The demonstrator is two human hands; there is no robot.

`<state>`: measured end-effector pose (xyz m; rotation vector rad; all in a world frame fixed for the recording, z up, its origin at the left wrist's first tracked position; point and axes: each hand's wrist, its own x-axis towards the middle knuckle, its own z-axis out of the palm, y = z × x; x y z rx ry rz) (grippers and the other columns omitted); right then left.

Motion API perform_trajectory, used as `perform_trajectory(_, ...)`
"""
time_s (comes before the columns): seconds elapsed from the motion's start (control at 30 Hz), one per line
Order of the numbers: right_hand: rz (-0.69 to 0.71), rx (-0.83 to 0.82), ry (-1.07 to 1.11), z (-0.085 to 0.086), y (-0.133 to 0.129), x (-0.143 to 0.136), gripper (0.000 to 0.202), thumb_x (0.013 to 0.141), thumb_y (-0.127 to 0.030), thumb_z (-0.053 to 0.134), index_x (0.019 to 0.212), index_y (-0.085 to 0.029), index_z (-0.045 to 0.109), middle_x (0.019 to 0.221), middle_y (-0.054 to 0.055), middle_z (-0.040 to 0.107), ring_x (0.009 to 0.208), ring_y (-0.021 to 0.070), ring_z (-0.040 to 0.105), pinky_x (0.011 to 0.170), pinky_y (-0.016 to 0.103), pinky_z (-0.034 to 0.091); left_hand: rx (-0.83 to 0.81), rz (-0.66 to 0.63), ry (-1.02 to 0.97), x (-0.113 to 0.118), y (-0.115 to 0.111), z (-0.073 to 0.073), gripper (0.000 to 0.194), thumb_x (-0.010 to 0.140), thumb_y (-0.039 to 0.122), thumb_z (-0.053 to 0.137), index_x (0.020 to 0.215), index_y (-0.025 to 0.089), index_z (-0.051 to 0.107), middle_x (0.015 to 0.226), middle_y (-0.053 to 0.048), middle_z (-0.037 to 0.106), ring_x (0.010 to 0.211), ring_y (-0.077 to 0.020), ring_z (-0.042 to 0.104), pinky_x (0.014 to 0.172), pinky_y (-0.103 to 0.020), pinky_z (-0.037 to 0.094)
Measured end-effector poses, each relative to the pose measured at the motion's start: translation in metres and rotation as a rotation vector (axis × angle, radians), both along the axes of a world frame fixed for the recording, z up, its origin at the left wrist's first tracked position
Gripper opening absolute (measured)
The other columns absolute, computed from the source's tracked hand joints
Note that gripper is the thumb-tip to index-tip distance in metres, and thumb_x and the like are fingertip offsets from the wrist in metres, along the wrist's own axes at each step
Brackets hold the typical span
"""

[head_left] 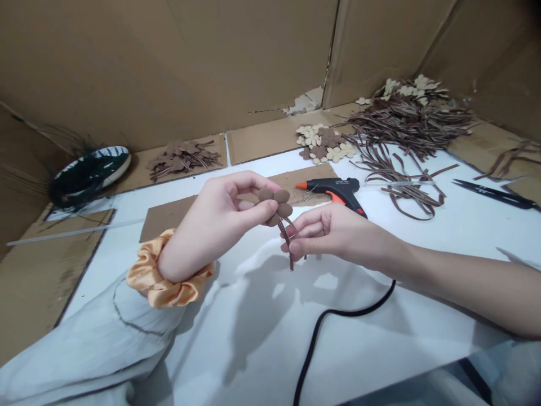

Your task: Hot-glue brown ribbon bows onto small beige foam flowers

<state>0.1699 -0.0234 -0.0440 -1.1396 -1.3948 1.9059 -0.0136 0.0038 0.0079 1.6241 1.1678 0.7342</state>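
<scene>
A brown flower (275,206) with round petals is pinched between the thumb and fingers of my left hand (236,206), above the white table. Thin brown strips (290,248) hang down from beneath the flower. The thumb and fingers of my right hand (323,234) are closed on these strips, just below and right of the flower. Behind my hands, an orange-tipped black glue gun (333,189) lies on its side, partly over a piece of brown cardboard (291,177).
Brown strips (409,121) and cream and brown flowers (325,144) are heaped at the back right. Black tweezers (494,193) lie at the right. A bowl (116,163) with dark wires and finished-looking brown flowers (181,158) are at the left. A black cable (325,321) crosses the front.
</scene>
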Motion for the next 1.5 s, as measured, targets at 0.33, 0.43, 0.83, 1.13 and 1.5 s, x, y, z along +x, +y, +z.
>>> perform_trajectory(0.33, -0.024, 0.052, -0.065, 0.003, 0.0, 0.0, 0.022, 0.078, -0.037, 0.068, 0.075, -0.016, 0.066, 0.079, 0.004, 0.073, 0.075, 0.0145, 0.067, 0.067, 0.024, 0.045, -0.007, -0.005, 0.033, -0.004, 0.002, 0.004, 0.012, 0.075, 0.017, 0.068, 0.086, 0.015, 0.064, 0.08, -0.002, 0.072, 0.07, -0.0131, 0.069, 0.063, -0.02, 0.056)
perform_trajectory(0.43, -0.034, 0.05, -0.113, 0.004, -0.001, -0.001, 0.019, 0.079, -0.035, 0.066, 0.078, -0.016, 0.067, 0.082, 0.004, 0.073, 0.071, 0.0129, 0.068, 0.06, 0.021, 0.042, -0.01, 0.02, 0.013, -0.003, 0.002, 0.001, 0.013, 0.074, 0.017, 0.069, 0.086, 0.016, 0.063, 0.077, -0.002, 0.072, 0.069, -0.0144, 0.07, 0.063, -0.021, 0.056)
perform_trajectory(0.83, -0.012, 0.041, -0.114, 0.005, -0.005, -0.005, 0.011, 0.075, -0.025, 0.065, 0.075, -0.015, 0.063, 0.071, 0.0, 0.068, 0.04, 0.0028, 0.041, 0.038, 0.018, 0.034, 0.052, 0.113, 0.021, 0.002, -0.002, 0.004, 0.016, 0.072, 0.015, 0.07, 0.085, 0.014, 0.061, 0.08, -0.002, 0.072, 0.066, -0.0148, 0.07, 0.064, -0.023, 0.058)
perform_trajectory(1.13, -0.035, 0.01, -0.125, -0.003, -0.006, -0.009, 0.012, 0.071, -0.025, 0.066, 0.077, -0.017, 0.059, 0.071, -0.001, 0.065, 0.052, 0.0063, 0.048, 0.038, 0.015, 0.035, 0.086, 0.144, 0.005, 0.002, -0.005, 0.003, 0.016, 0.073, 0.016, 0.07, 0.086, 0.014, 0.062, 0.078, -0.002, 0.072, 0.068, -0.0163, 0.071, 0.065, -0.023, 0.059)
perform_trajectory(1.5, -0.029, 0.033, -0.097, -0.011, -0.005, -0.004, 0.033, 0.081, -0.047, 0.059, 0.085, -0.015, 0.066, 0.078, 0.003, 0.071, 0.035, 0.0021, 0.04, 0.037, 0.02, 0.035, 0.067, 0.173, 0.081, -0.006, 0.007, 0.008, 0.02, 0.069, 0.021, 0.073, 0.086, 0.016, 0.064, 0.07, -0.001, 0.07, 0.07, -0.0186, 0.071, 0.063, -0.025, 0.058)
